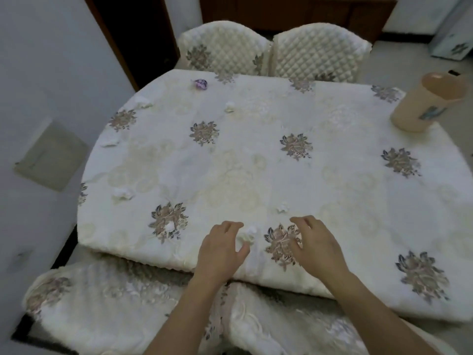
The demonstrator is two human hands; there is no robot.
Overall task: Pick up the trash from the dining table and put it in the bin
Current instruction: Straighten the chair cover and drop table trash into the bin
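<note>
Several crumpled white paper scraps lie on the dining table point(332, 160), which wears a cream floral cloth. One white scrap point(248, 234) sits between the thumb and fingers of my left hand point(221, 248), which is open around it. My right hand point(316, 243) hovers open just to the right, over a flower print, holding nothing. Other scraps lie at the near middle point(282, 207), on a flower at the near left point(169, 226), at the left edge point(122, 193) and farther back point(229, 106). A purple wrapper point(200, 84) lies at the far edge. A beige bin point(422, 106) stands at the table's far right.
Two quilted chair backs point(271, 51) stand behind the table and two more chairs point(128, 303) are tucked in at the near side under my arms. A white wall with a grey panel point(51, 155) runs along the left.
</note>
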